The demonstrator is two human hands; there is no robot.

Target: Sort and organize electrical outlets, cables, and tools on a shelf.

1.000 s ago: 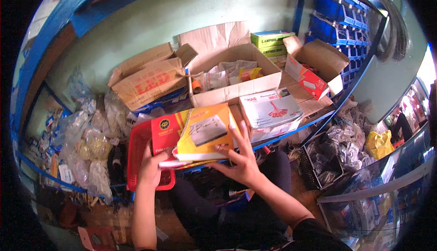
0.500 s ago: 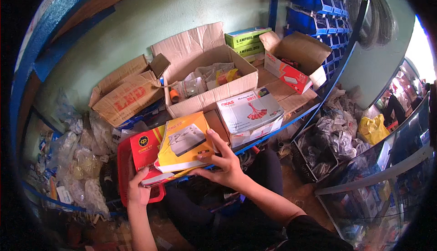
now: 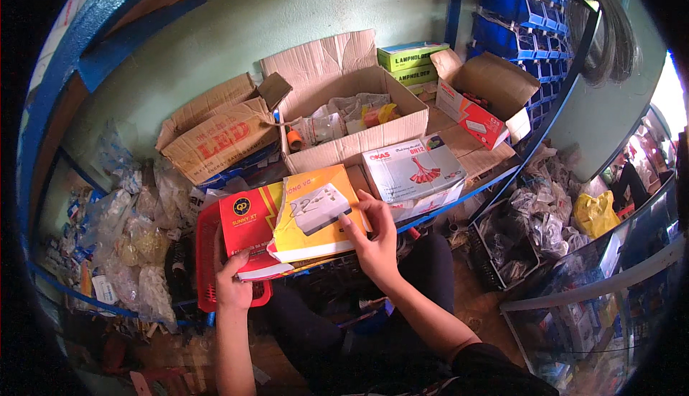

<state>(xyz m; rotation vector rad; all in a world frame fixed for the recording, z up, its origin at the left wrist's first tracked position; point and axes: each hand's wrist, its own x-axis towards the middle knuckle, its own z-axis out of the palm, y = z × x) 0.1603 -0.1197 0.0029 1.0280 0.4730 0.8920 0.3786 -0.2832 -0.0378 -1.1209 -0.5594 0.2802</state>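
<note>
A red and yellow cardboard box [image 3: 247, 217] is tilted over the shelf's near edge. On its right part lies a worn yellow cardboard piece [image 3: 316, 242] with a printed picture of a pale device and handwriting; whether the two are joined I cannot tell. My left hand [image 3: 233, 281] is closed on the red box's lower left corner, thumb on top and fingers hidden beneath. At the yellow piece's right edge my right hand [image 3: 375, 242] is bent, its thumb on the printed face and its fingers at the edge. Below the box sits a red plastic basket [image 3: 206, 263].
Behind stand an open brown carton [image 3: 352, 138] holding bagged items, another brown carton [image 3: 215, 141], a silver-grey box [image 3: 413, 170], green boxes [image 3: 413, 57] and an open red-white box [image 3: 481, 120]. Plastic bags [image 3: 133, 234] heap at left. A black crate [image 3: 495, 252] sits at right.
The view has shifted, so the scene sits farther right. My right hand's fingers have bent more, and its thumb has moved up onto the yellow piece's face. My left hand keeps its hold.
</note>
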